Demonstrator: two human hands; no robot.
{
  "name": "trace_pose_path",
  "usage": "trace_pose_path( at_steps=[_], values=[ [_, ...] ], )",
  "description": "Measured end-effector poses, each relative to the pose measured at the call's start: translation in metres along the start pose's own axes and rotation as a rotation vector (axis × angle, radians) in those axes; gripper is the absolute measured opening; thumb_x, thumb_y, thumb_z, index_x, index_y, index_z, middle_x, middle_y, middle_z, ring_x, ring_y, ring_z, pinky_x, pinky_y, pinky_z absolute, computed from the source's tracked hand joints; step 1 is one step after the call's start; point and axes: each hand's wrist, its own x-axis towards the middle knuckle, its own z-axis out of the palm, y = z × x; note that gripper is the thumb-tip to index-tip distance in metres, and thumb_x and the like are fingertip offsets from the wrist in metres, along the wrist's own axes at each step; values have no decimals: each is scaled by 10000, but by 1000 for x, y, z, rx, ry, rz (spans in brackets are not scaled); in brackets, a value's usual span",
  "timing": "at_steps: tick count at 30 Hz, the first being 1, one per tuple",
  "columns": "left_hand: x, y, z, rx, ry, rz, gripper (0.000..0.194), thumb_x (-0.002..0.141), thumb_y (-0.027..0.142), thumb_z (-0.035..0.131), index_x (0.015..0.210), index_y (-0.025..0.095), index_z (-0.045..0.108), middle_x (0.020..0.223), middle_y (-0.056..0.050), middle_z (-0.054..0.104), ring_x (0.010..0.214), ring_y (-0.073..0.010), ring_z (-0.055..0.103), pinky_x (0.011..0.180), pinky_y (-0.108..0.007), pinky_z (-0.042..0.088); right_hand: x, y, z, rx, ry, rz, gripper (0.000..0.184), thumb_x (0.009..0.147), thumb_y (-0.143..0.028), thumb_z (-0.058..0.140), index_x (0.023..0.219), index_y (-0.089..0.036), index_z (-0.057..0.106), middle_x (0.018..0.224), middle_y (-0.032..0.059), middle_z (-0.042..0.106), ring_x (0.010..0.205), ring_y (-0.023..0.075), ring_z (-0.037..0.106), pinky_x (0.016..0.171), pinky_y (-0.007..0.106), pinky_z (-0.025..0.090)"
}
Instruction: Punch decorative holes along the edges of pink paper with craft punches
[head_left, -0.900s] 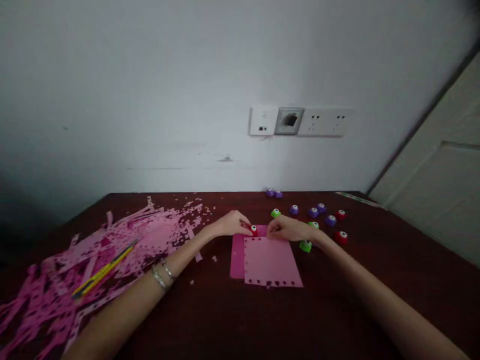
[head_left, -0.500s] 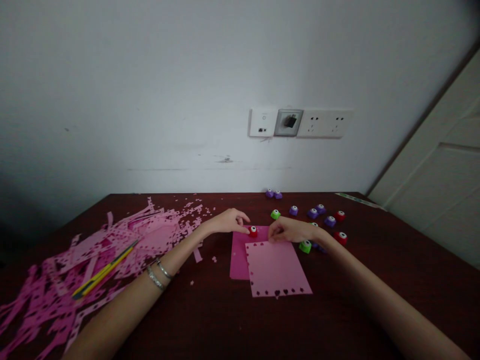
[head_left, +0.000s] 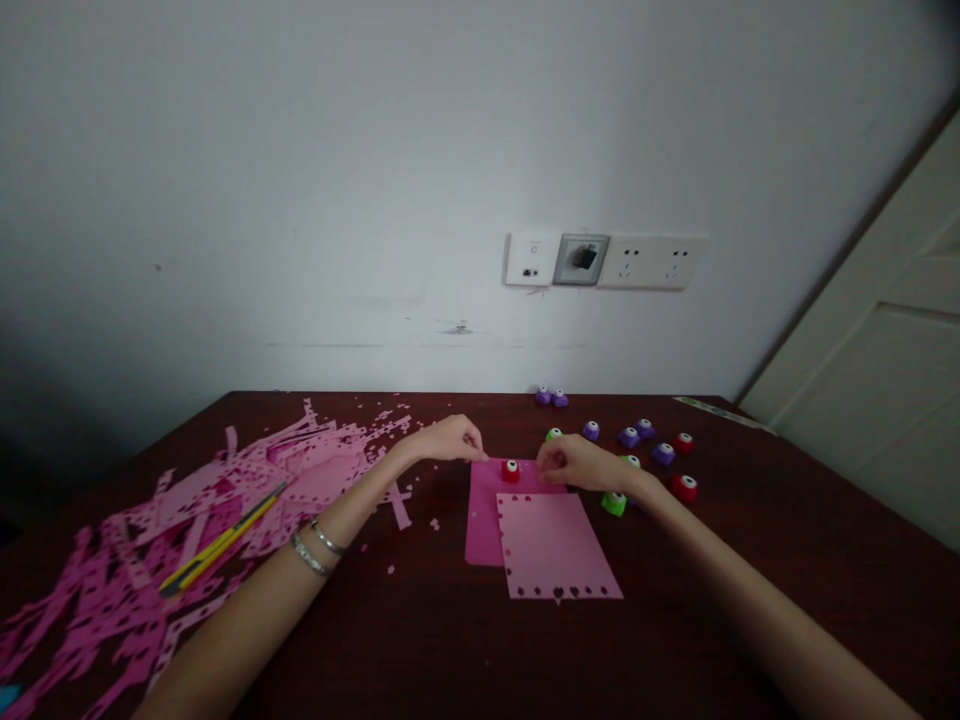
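Observation:
My left hand (head_left: 452, 440) pinches the top edge of a dark pink sheet of paper (head_left: 482, 525) near its left corner. On that sheet, between my hands, sits a small red craft punch (head_left: 511, 471) with a white top. My right hand (head_left: 576, 463) has its fingers curled together over the sheet's upper right part; whatever is in them is hidden. A light pink sheet of paper (head_left: 559, 545) overlaps the dark one, with small shapes punched along its left and bottom edges and part of its top.
Punched pink strips (head_left: 112, 590) and tiny cut-outs heap up on the left, with a yellow utility knife (head_left: 221, 542) on top. Purple punches (head_left: 628, 437), green punches (head_left: 613, 503) and red punches (head_left: 683, 487) stand right. A ruler-like strip (head_left: 724, 414) lies at the back right.
My left fingers have closed from apart to a pinch at the dark sheet's top edge. My right hand has moved off the light sheet's top edge.

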Motion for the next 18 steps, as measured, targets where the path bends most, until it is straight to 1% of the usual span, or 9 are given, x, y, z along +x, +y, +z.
trace_pose_path(
  at_steps=[3, 6, 8, 10, 14, 18],
  values=[
    [-3, 5, -3, 20, -7, 16, 281, 702, 405, 590, 643, 139, 657, 573, -12, 590, 541, -85, 472, 531, -225, 321, 5, 1, 8, -64, 110, -59, 246, 703, -189, 593, 933, -128, 655, 817, 62, 636, 702, 152, 553, 625, 259, 430],
    [-4, 6, -5, 21, -6, 11, 287, 707, 409, 583, 644, 137, 652, 549, -4, 566, 520, -84, 457, 521, -230, 309, 13, 2, 17, -108, 127, -104, 362, 684, -206, 633, 1039, -133, 627, 903, 78, 625, 759, 164, 548, 678, 276, 437],
    [-4, 6, -5, 25, -6, 8, 280, 715, 400, 577, 652, 138, 653, 549, -4, 562, 518, -87, 456, 524, -235, 311, 18, 3, 21, -125, 128, -126, 396, 672, -251, 661, 1048, -130, 626, 930, 88, 617, 780, 173, 549, 699, 286, 437],
    [-4, 5, -4, 33, -8, 3, 272, 722, 390, 571, 651, 140, 648, 555, -6, 566, 519, -89, 462, 529, -238, 319, 23, 3, 24, -134, 131, -140, 362, 676, -280, 662, 1011, -145, 646, 918, 81, 616, 778, 175, 551, 700, 286, 436],
    [-5, 4, -2, 34, -21, -6, 255, 726, 375, 565, 647, 143, 634, 568, -10, 574, 521, -89, 477, 513, -228, 324, 29, 1, 24, -148, 134, -146, 235, 684, -249, 634, 900, -169, 682, 858, 62, 625, 748, 171, 555, 667, 273, 428],
    [-5, 4, 0, 43, -17, -6, 248, 725, 366, 561, 652, 143, 641, 564, -7, 573, 520, -85, 475, 514, -223, 324, 29, 2, 25, -160, 148, -153, 217, 675, -218, 628, 878, -165, 682, 843, 56, 623, 746, 167, 552, 668, 269, 423]
  ],
)
